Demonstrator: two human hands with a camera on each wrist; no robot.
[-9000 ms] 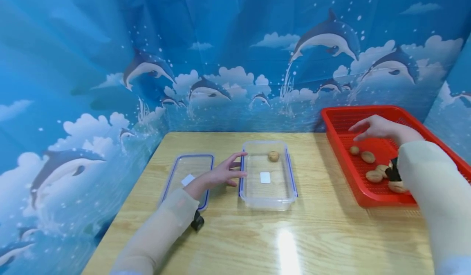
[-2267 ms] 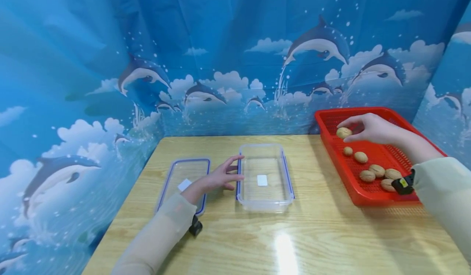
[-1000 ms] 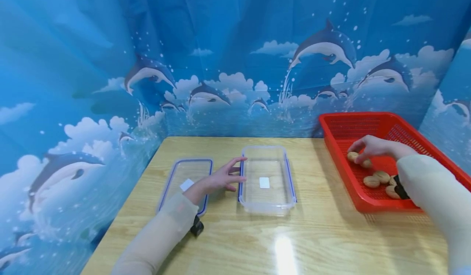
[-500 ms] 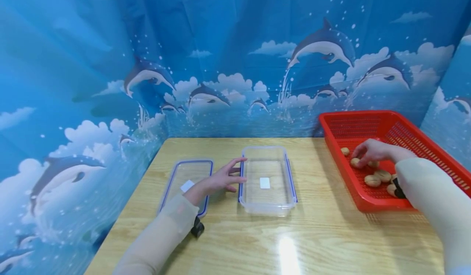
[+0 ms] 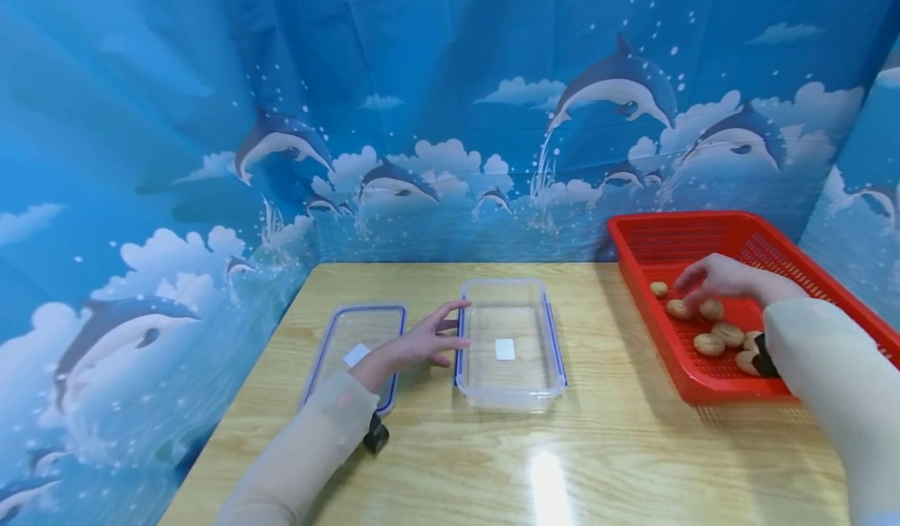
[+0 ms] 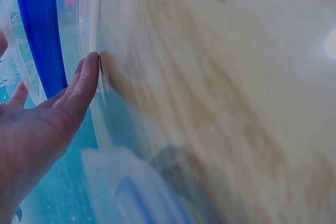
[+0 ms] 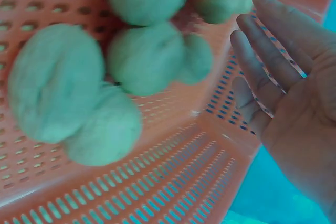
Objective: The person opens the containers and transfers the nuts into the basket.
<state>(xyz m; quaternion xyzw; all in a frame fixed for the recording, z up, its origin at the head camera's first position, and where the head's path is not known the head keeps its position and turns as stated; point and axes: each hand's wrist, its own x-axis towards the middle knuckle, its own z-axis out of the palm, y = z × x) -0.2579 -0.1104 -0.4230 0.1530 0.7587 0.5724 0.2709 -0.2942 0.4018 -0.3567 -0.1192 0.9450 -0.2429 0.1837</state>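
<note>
In the head view my left hand (image 5: 425, 341) has its fingers spread against the left side of a clear plastic box (image 5: 512, 395); the left wrist view has fingertips (image 6: 90, 69) touching its wall near a blue latch (image 6: 39, 30). Only a white label (image 5: 505, 349) is visible inside the box. My right hand (image 5: 724, 277) hovers inside a red plastic basket (image 5: 692, 389), just above a walnut (image 5: 677, 309). In the right wrist view its fingers (image 7: 268, 45) are extended and hold nothing. Several more walnuts (image 5: 708, 345) lie on the basket floor, partly hidden by the right wrist.
A clear lid with a blue seal (image 5: 366, 308) lies left of the box, partly under the left forearm. The wooden table (image 5: 450, 463) ends at a blue dolphin-print curtain (image 5: 436, 80) behind and along the left. The basket stands at the right.
Nine seconds ago a walnut sat in the box; later my right hand held one over the basket. It has lowered the walnut in, let go and lifted slightly. My left hand stays put.
</note>
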